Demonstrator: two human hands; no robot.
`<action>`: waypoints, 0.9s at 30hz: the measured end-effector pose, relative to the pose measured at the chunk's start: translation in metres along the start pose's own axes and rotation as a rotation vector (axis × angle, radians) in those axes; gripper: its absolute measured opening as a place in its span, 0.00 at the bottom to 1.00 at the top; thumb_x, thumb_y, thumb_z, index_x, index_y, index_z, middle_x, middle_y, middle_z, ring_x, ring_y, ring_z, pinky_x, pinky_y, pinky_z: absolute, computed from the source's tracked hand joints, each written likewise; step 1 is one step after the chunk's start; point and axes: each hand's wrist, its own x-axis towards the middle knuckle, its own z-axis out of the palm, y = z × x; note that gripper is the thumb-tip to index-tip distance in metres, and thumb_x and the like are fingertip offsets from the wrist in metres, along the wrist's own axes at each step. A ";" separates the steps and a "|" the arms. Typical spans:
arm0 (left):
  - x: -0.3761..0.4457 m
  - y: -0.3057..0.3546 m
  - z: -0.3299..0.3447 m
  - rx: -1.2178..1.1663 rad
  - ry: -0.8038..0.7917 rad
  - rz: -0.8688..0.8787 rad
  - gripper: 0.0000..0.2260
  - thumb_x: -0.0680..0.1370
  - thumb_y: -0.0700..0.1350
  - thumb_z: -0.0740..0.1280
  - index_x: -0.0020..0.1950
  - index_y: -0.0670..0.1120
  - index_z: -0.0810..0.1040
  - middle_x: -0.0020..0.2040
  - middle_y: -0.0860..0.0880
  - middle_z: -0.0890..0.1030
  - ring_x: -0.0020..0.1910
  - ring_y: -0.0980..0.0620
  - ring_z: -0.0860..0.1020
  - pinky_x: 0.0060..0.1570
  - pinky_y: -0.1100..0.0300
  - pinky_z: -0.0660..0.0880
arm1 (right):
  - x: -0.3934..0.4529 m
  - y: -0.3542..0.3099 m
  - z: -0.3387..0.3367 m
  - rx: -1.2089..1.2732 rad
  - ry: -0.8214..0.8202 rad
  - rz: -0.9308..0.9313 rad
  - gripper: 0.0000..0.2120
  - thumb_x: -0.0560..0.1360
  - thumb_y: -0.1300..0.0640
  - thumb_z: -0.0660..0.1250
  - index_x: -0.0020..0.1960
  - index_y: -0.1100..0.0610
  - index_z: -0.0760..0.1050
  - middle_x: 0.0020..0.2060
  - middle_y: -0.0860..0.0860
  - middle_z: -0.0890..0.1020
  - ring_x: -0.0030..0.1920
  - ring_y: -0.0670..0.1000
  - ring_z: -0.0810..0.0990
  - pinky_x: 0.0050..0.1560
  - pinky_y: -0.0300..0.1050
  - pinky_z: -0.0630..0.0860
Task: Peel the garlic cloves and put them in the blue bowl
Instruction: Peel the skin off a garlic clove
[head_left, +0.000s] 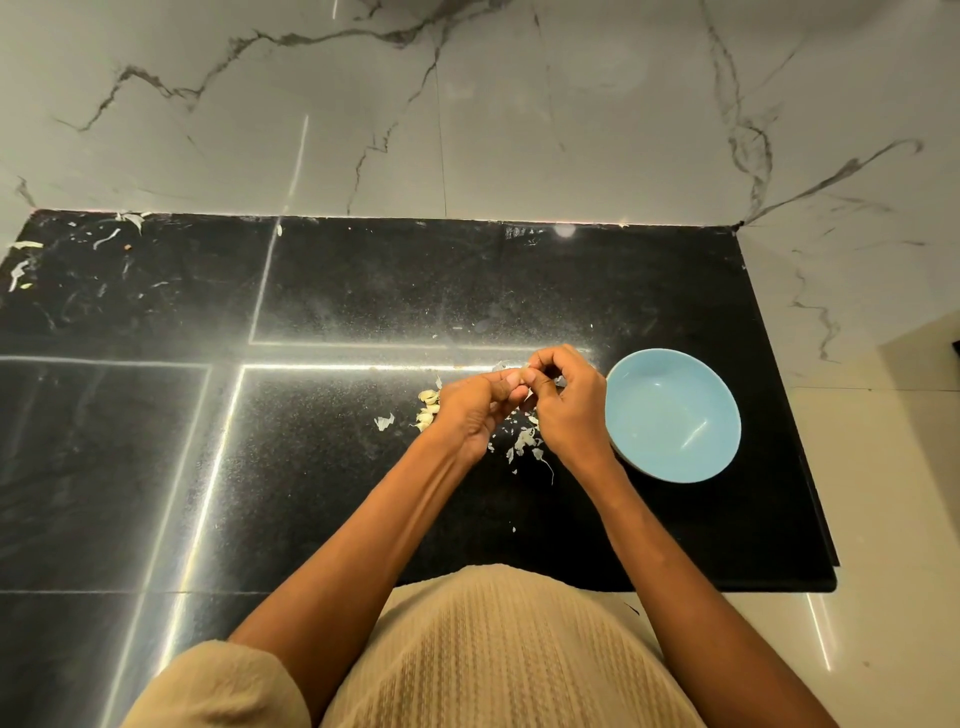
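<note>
Black stone counter: polished, speckled; carries everything in view, with pale marble wall tile behind.
Blue bowl: sits on the counter just right of the hands, looks empty inside; near rim partly hidden by the right wrist.
Left hand: fingers curled, thumb tip meeting the right hand's fingertips; pinches a small item between them.
Right hand: fingers curled inward, pinching the same small item from the right side.
Garlic clove in hand: almost wholly hidden between the fingertips; only a pale sliver shows, so its long axis cannot be told.
Unpeeled cloves: small pale cluster on the counter, just left of the left hand.
Peel scraps: papery bits scattered beneath and between the hands; more lie at the far left corner of the counter.
Step (judgement): skin is being worked off one clove; no peeled clove in the bowl, so task looks early.
Key relation: bowl lies directly right of the pinch point; right hand is nearer, so a short rightward drop should do.
</note>
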 end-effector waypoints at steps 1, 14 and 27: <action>-0.001 0.001 0.001 -0.022 0.003 -0.013 0.07 0.76 0.26 0.65 0.44 0.34 0.81 0.38 0.42 0.85 0.33 0.53 0.82 0.35 0.66 0.80 | 0.000 0.001 0.001 -0.002 0.017 -0.009 0.06 0.76 0.66 0.71 0.44 0.57 0.79 0.40 0.46 0.80 0.43 0.42 0.78 0.43 0.28 0.71; -0.007 0.006 0.005 -0.137 -0.017 -0.106 0.08 0.76 0.25 0.64 0.51 0.32 0.80 0.41 0.40 0.84 0.33 0.53 0.83 0.34 0.66 0.81 | 0.000 0.004 0.004 -0.060 0.169 -0.175 0.08 0.75 0.75 0.67 0.43 0.63 0.78 0.40 0.53 0.79 0.40 0.42 0.74 0.42 0.29 0.68; -0.010 0.006 0.004 -0.047 -0.053 -0.087 0.08 0.76 0.27 0.65 0.50 0.35 0.82 0.43 0.41 0.85 0.40 0.51 0.83 0.42 0.64 0.82 | -0.002 0.007 0.001 -0.026 0.112 -0.103 0.04 0.77 0.70 0.68 0.47 0.63 0.79 0.42 0.50 0.79 0.44 0.38 0.75 0.44 0.27 0.70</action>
